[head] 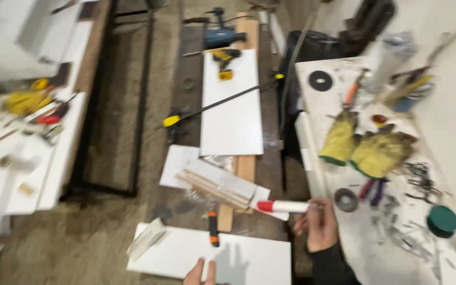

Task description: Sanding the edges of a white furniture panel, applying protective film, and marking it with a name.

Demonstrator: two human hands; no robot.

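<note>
My right hand (319, 224) grips a white marker-like pen with a red cap (282, 206), held level with the cap pointing left, above the gap between the floor pieces and the white workbench (376, 248). Only the fingertips of my left hand (200, 273) show at the bottom edge. They rest flat and apart on a white board (249, 258) lying on the floor. A small tool with an orange handle (214, 228) lies at that board's far edge.
A second white board (231, 113) with a long clamp bar (217, 104) across it lies further off, near a yellow drill (224, 59) and a blue power tool (221, 35). Yellow work gloves (370, 150), pliers, tape rolls and a green lid (442, 220) clutter the workbench. White furniture parts stand at the left.
</note>
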